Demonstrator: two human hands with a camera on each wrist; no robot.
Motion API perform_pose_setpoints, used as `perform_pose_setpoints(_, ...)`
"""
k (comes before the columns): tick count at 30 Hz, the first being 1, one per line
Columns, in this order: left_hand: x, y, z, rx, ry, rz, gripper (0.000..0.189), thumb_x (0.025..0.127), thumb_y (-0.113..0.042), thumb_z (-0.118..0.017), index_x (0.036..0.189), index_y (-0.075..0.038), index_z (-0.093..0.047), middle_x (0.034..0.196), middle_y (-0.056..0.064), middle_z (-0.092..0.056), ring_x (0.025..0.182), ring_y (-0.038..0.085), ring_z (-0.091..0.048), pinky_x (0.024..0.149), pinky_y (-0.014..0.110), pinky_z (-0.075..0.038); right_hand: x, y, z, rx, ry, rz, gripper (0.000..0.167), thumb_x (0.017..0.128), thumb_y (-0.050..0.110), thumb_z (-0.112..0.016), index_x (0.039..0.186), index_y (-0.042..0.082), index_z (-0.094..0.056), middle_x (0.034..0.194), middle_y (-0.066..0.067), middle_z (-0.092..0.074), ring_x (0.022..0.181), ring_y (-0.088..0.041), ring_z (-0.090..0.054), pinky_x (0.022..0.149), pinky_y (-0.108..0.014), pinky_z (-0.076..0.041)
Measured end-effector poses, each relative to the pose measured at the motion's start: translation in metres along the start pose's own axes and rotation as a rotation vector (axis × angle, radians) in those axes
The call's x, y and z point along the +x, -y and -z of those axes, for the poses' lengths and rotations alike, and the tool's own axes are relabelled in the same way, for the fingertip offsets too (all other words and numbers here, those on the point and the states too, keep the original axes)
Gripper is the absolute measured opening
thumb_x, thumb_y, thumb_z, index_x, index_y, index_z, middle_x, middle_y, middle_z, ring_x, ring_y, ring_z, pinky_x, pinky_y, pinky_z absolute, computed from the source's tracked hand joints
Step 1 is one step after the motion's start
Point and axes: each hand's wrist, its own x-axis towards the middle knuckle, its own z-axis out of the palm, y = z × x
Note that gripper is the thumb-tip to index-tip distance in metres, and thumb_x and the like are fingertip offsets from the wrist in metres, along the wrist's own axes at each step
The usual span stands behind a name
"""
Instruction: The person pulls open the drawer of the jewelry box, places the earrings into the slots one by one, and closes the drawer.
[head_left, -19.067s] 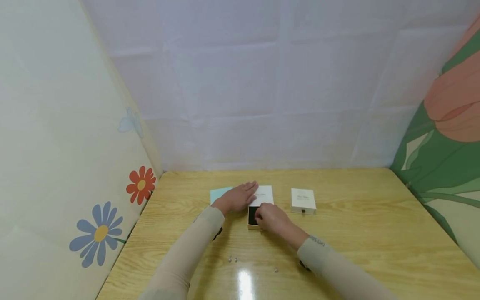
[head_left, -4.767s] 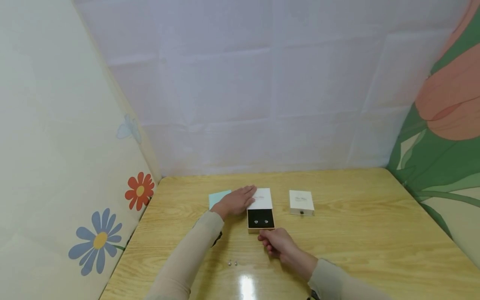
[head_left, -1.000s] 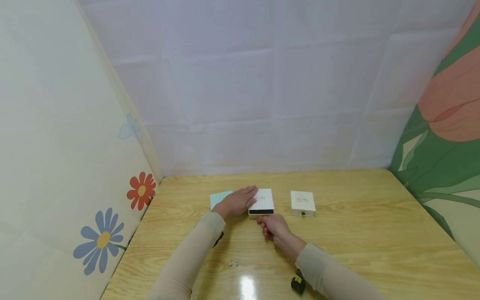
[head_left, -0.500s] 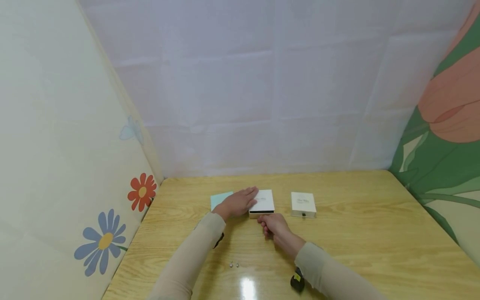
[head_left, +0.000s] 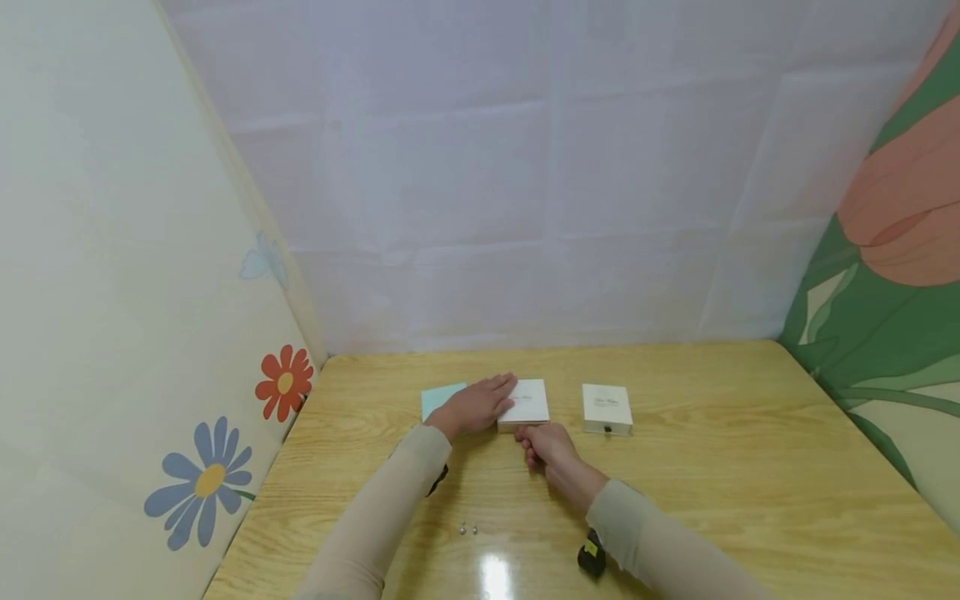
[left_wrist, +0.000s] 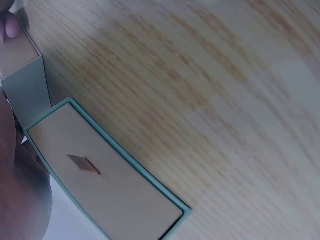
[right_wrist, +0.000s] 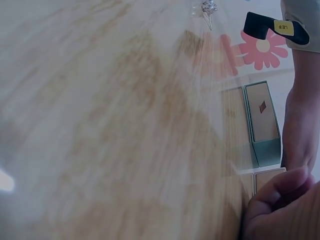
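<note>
In the head view my left hand point(head_left: 477, 404) lies with straight fingers over the left part of a white sleeve-style jewelry box point(head_left: 531, 398). My right hand point(head_left: 550, 446), fingers curled, presses against the front of that box's drawer, which sits in the sleeve with no black lining showing. The right wrist view has the thumb bent against the drawer front point(right_wrist: 267, 177). Partly under my left forearm is a teal jewelry box point(head_left: 441, 397); its beige drawer front with a small pull tab point(left_wrist: 85, 163) shows in the left wrist view.
A second white jewelry box point(head_left: 607, 407) with a dark tab stands to the right. Two small earrings point(head_left: 468, 530) lie on the wooden table point(head_left: 720, 467) nearer the front. A black wrist camera point(head_left: 592, 557) hangs below my right sleeve.
Earlier the drawer was pulled out, with two earrings in its black lining 4.8 s ago. My right hand has pushed it inward, and the last black strip has vanished; my left hand stayed put.
</note>
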Motion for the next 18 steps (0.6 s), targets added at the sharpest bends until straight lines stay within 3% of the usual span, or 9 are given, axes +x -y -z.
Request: perform_pose_setpoints(18, -0.0002, -0.0019, 0.0016, -0.01, 0.018, 0.007, 0.057, 0.113, -0.04, -0.023, 0.164, -0.016, -0.016, 0.17, 0.001, -0.016, 0.155, 0.021, -0.019, 0.126, 0.037, -0.02, 0.0028, -0.0005, -0.0009, 0.006, 0.015, 0.006, 0.018, 0.098, 0.003, -0.054, 0.094, -0.006, -0.069, 0.055, 0.006, -0.051, 0.044, -0.001, -0.044, 0.04, -0.015, -0.04)
